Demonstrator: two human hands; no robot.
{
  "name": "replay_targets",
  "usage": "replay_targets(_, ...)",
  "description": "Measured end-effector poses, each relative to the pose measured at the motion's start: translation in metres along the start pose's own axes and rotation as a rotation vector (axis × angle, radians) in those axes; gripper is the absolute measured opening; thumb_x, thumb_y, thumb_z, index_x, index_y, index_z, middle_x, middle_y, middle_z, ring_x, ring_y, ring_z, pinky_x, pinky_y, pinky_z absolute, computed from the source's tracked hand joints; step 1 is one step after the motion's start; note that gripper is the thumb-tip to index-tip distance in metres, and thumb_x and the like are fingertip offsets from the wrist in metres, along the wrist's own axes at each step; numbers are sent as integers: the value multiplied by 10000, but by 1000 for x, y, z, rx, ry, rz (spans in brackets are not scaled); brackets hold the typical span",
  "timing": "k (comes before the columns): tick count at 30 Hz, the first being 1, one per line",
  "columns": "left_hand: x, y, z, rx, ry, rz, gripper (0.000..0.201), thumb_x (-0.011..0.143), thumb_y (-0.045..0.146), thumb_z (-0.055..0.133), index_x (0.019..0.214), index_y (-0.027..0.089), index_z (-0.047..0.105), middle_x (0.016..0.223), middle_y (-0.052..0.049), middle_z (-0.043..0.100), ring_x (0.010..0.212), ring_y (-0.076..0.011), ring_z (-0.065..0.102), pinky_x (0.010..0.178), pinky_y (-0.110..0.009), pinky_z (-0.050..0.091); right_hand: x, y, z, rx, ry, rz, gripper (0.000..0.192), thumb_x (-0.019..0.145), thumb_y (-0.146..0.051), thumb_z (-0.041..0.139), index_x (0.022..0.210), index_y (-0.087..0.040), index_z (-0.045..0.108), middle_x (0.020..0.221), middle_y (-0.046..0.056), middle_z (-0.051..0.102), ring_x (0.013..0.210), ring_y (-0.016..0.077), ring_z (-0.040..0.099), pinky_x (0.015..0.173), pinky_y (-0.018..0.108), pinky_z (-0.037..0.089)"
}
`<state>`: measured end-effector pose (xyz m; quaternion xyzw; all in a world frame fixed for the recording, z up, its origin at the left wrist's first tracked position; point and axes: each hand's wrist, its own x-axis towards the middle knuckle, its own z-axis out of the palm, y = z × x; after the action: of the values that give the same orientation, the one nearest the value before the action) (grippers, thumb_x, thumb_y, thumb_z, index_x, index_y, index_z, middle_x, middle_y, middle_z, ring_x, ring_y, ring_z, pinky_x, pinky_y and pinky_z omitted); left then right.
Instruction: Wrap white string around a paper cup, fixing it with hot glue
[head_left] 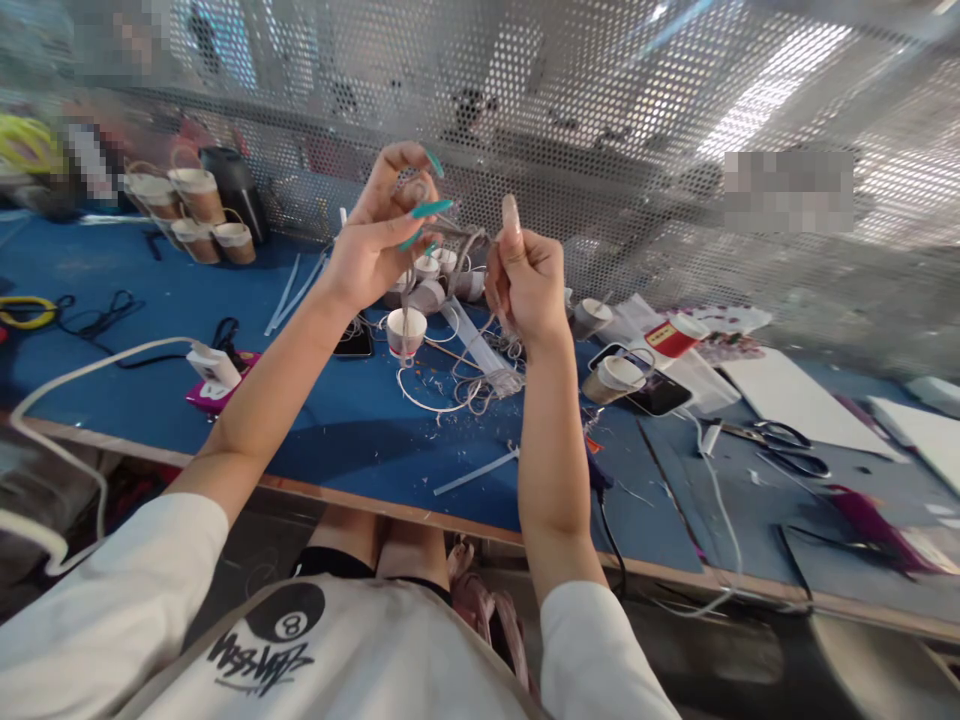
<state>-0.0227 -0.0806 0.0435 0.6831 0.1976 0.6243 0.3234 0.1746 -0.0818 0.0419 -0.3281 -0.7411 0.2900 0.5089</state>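
Grey cord [471, 243] hangs in loose loops between my raised hands, above the blue table. My left hand [386, 225], with long teal nails, has its fingers curled and closed on the cord. My right hand [531, 285] is in a loose fist with the thumb up, the cord running to it; its fingertips are partly hidden. Strands dangle from the left fingers in front of a small white paper cup [411, 325]. Below the hands lie a tangle of cord [487, 390] and a thin white ring [439, 408].
Several wrapped cups with handles [199, 195] stand left beside a black bottle [236, 190]. A perforated metal panel [450, 110] rises behind. At right are a handled cup [616, 378], a phone [664, 395] and scissors [791, 445]. A translucent stick [476, 472] lies near the front edge.
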Motion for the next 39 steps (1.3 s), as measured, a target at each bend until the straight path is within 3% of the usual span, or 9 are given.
replay_targets(2, 3, -3, -4, 4, 20, 29, 524, 755, 701, 651, 1071, 320, 479, 936, -12, 558, 844, -172, 597, 652, -323, 505, 2, 2, -2, 3, 14, -6, 698, 803, -899, 376, 738, -237, 587, 473, -33, 382, 434, 125, 517, 389, 239, 376)
replay_targets(4, 4, -7, -6, 83, 129, 181, 487, 759, 708, 673, 1009, 322, 514, 887, 1, 523, 828, -162, 545, 688, -344, 496, 2, 1, -3, 10, 5, -14, 688, 803, -892, 397, 724, -235, 584, 468, -37, 373, 416, 114, 493, 376, 231, 354)
replay_targets(8, -2, -5, 3, 499, 278, 433, 468, 832, 756, 541, 996, 317, 532, 976, -56, 529, 982, -251, 534, 852, -442, 455, -2, -8, 1, 21, -44, -6, 649, 840, -846, 426, 701, -230, 574, 467, -38, 382, 379, 95, 436, 341, 225, 327)
replay_targets(12, -12, -1, 19, 703, 88, 433, 595, 780, 824, 511, 1008, 280, 592, 1109, -134, 563, 1115, -342, 520, 976, -542, 410, -6, -15, 8, 42, -75, 15, 618, 869, -811, 434, 695, -232, 560, 458, -39, 378, 372, 98, 416, 334, 233, 350)
replay_targets(16, -13, -8, 26, 742, -36, 435, 566, 874, 778, 405, 940, 265, 635, 1114, -121, 628, 1072, -307, 561, 960, -521, 441, -7, -14, 9, 22, -52, 16, 615, 883, -800, 420, 693, -234, 567, 460, -28, 384, 410, 120, 469, 355, 241, 389)
replay_targets(24, -4, -21, 16, 627, -7, 447, 534, 991, 628, 325, 842, 220, 634, 852, -31, 695, 946, -165, 569, 889, -349, 452, -7, -15, -7, -50, -69, -67, 561, 913, -708, 496, 662, -215, 587, 507, -11, 473, 529, 141, 595, 450, 245, 467)
replay_targets(30, -1, -22, 8, 600, 89, 291, 615, 945, 699, 386, 683, 189, 608, 988, -52, 659, 1004, -214, 612, 932, -425, 491, -3, -7, -10, 0, -96, -181, 573, 909, -709, 493, 686, -193, 602, 522, -24, 509, 503, 88, 581, 432, 176, 419)
replay_targets(35, 3, -34, 6, 488, -104, 213, 575, 928, 716, 410, 842, 201, 650, 895, -36, 603, 964, -221, 654, 876, -432, 544, 2, 0, -6, 78, -68, -266, 564, 905, -717, 479, 745, -199, 632, 540, -39, 503, 459, 58, 535, 397, 154, 396)
replay_targets(39, 5, -34, 0, 537, 4, 290, 496, 898, 713, 480, 943, 243, 632, 977, -54, 617, 983, -227, 618, 888, -444, 542, -1, -5, -7, 84, -87, -270, 520, 915, -670, 523, 726, -197, 628, 566, -36, 520, 475, 62, 533, 421, 169, 433)
